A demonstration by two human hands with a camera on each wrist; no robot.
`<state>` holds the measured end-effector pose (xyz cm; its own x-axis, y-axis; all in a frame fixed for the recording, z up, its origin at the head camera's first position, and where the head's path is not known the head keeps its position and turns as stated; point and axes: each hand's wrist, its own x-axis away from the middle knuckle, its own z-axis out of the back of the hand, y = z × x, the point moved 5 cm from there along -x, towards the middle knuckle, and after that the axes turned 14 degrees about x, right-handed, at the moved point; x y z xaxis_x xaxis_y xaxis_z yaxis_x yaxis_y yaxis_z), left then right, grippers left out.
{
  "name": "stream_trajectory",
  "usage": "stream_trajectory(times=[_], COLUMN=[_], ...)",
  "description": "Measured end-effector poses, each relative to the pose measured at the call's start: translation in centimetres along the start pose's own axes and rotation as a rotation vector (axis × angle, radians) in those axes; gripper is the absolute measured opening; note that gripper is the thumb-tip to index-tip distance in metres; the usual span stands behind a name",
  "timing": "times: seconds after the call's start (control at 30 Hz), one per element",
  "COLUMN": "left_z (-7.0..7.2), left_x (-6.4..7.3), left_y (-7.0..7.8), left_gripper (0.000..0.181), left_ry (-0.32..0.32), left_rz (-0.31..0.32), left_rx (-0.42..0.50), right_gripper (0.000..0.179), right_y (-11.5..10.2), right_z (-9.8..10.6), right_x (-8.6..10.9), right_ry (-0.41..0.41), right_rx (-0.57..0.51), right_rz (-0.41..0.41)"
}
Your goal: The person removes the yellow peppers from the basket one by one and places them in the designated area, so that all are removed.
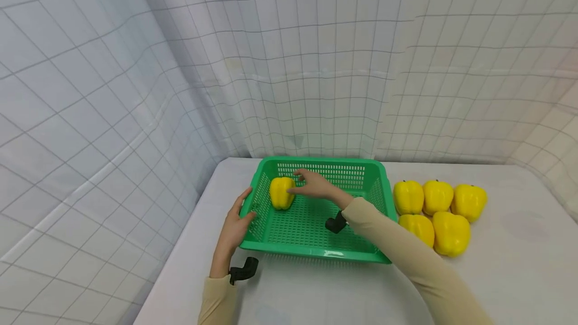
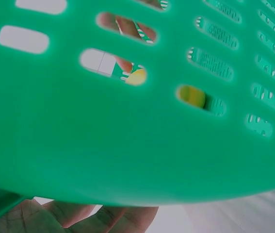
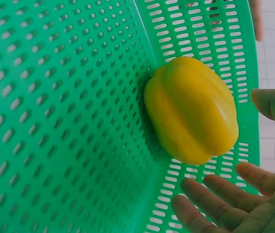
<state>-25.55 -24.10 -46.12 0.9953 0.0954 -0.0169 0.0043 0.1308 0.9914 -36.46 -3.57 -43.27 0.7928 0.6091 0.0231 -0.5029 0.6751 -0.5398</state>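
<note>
A yellow bell pepper (image 1: 281,193) stands inside a green plastic basket (image 1: 316,252), close to its left wall. My right hand (image 1: 313,185) is over the basket just right of the pepper, thumb and fingers spread apart. In the right wrist view, the open fingers (image 3: 219,199) lie beside the pepper (image 3: 193,111), not wrapped around it. My left hand (image 1: 234,229) holds the basket's left rim near the front corner, thumb toward the inside and fingers along the outside. The left wrist view is mostly filled by the slotted basket wall (image 2: 127,145), with part of the left hand (image 2: 88,221) below.
Several more yellow bell peppers (image 1: 437,197) stand grouped on the white table (image 1: 510,245), right beside the basket. A black wrist mount (image 1: 244,270) is on each forearm. White gridded curtains (image 1: 316,64) hang behind and to the left of the table.
</note>
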Motion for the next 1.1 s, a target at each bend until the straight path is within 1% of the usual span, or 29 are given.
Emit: stream_trajectory(times=[0.1, 0.3, 0.5, 0.6, 0.77, 0.97, 1.1], left_z=[-0.1, -0.2, -0.3, -0.3, -0.3, -0.2, -0.1], left_x=[0.0, 0.1, 0.1, 0.2, 0.2, 0.1, 0.2], left_y=[0.0, 0.1, -0.1, -0.1, -0.2, -0.2, 0.0], left_gripper=[0.063, 0.062, 0.062, 0.062, 0.062, 0.062, 0.061], left_ry=[0.0, 0.009, 0.01, 0.013, 0.02, 0.021, 0.022], left_rz=[-0.002, -0.003, 0.0, -0.002, 0.005, 0.008, 0.007], left_rx=[-0.002, -0.01, -0.014, -0.011, -0.006, -0.008, -0.009], right_gripper=[0.065, 0.067, 0.072, 0.074, 0.074, 0.074, 0.073], right_y=[0.1, -0.2, 0.0, 0.1, 0.1, -0.2, -0.4], right_z=[-0.6, -1.4, -2.3, -2.7, -3.4, -3.9, -4.0], right_x=[-0.5, -1.4, -1.9, -2.2, -2.6, -2.8, -2.8], right_ry=[0.001, 0.019, 0.022, 0.031, 0.046, 0.022, 0.021], right_rx=[-0.005, 0.005, -0.011, -0.023, -0.012, 0.044, 0.042], right_rz=[-0.02, -0.019, -0.1, -0.121, -0.138, -0.125, -0.089])
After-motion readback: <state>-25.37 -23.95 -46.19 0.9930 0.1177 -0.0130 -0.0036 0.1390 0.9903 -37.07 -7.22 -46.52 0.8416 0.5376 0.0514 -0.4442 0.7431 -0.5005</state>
